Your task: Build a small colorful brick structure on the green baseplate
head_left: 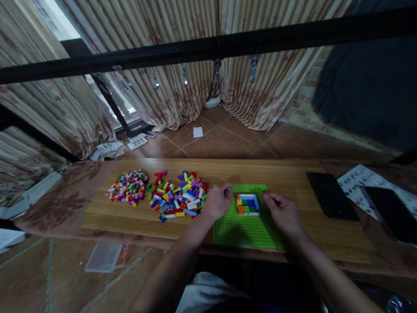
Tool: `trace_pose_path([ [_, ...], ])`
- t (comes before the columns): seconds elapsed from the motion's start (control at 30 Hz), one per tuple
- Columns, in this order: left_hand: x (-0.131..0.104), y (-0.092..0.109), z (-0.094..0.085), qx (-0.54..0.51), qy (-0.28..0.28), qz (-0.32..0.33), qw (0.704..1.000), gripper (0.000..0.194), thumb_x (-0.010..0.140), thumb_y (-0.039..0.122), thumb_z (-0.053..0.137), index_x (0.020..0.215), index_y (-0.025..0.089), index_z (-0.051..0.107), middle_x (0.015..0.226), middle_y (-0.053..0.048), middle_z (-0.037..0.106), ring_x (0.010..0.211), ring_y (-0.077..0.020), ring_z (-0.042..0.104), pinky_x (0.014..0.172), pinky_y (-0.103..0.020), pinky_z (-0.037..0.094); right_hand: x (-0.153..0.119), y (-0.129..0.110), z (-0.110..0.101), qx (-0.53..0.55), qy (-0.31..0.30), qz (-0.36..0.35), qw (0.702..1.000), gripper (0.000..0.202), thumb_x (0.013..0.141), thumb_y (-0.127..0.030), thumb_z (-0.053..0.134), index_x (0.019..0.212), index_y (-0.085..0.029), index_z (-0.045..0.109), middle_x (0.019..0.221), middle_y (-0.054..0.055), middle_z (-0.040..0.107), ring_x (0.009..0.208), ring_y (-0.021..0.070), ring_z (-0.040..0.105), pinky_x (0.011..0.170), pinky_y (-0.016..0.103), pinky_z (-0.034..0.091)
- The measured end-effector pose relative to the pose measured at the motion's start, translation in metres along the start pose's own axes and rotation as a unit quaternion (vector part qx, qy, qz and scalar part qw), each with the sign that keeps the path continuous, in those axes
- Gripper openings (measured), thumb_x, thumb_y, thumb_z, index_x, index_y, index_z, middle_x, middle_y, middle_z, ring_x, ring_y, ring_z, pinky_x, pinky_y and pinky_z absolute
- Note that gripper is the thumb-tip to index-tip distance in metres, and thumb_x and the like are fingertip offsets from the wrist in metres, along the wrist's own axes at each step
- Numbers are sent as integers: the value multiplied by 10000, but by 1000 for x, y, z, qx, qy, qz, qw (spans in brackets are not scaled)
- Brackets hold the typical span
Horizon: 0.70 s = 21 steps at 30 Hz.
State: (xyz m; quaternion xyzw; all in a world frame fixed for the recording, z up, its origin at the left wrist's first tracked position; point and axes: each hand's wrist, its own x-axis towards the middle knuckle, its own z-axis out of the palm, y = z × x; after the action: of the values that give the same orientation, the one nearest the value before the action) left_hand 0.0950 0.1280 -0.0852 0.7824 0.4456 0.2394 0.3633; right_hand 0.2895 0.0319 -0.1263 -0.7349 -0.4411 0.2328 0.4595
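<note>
A green studded baseplate (244, 231) lies on the wooden board between my hands. On its upper part sits a small block of bricks (248, 204) in white, blue, orange, green and yellow. My left hand (219, 202) is over the plate's left edge, fingers pressed together; what they hold, if anything, is too small to name. My right hand (282, 211) is at the plate's right edge, close to the block, its thumb and fingers closed together on something I cannot make out. Left of my left hand lies a pile of mixed bricks (179, 198).
A heap of tiny coloured pieces (128, 187) lies at the board's left. On the right are a black tablet (332, 197), a second dark device (398, 215) and a printed sheet (356, 180). A dark metal bar (184, 51) crosses above the far side.
</note>
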Motion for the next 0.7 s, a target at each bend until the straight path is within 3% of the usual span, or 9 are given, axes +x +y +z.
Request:
trace_pose_path([
  [0.13,-32,-3,-22,-61,64,-4,996,275,870,176,481,1068,162,671,840,-34,724,756,-149,658,721,-238,509,-4,-8,-6,35,53,22,998,439,810,-533,559,915,-138,720,857,103,742,764,233,668,734,362,502],
  [0.23,-70,-18,-31,-90,103,-21,990,245,886,217,484,1042,179,670,954,-39,719,844,-155,659,789,-250,507,-16,-25,-1,42,53,-14,998,386,820,-503,569,911,-159,719,901,90,736,796,222,664,752,350,502],
  [0.43,-130,-46,-47,-90,134,-95,982,204,883,224,484,985,195,658,989,-32,708,924,-173,647,842,-276,497,-57,-63,41,-3,-80,-140,987,260,878,-397,522,939,-221,704,931,55,708,856,197,651,773,322,496],
  [0.57,-140,-54,-55,-83,151,-118,978,206,893,241,468,985,203,648,958,-23,703,889,-166,645,810,-266,496,-68,-80,76,-48,-160,-198,966,231,901,-315,477,938,-231,689,883,44,691,834,188,647,769,314,497],
  [0.7,-139,-54,-55,-42,114,-133,984,204,862,266,535,1027,212,644,947,-24,695,843,-160,637,773,-252,490,-57,-89,103,-126,-189,-222,948,236,894,-241,457,970,-241,680,939,41,676,875,194,631,803,325,488],
])
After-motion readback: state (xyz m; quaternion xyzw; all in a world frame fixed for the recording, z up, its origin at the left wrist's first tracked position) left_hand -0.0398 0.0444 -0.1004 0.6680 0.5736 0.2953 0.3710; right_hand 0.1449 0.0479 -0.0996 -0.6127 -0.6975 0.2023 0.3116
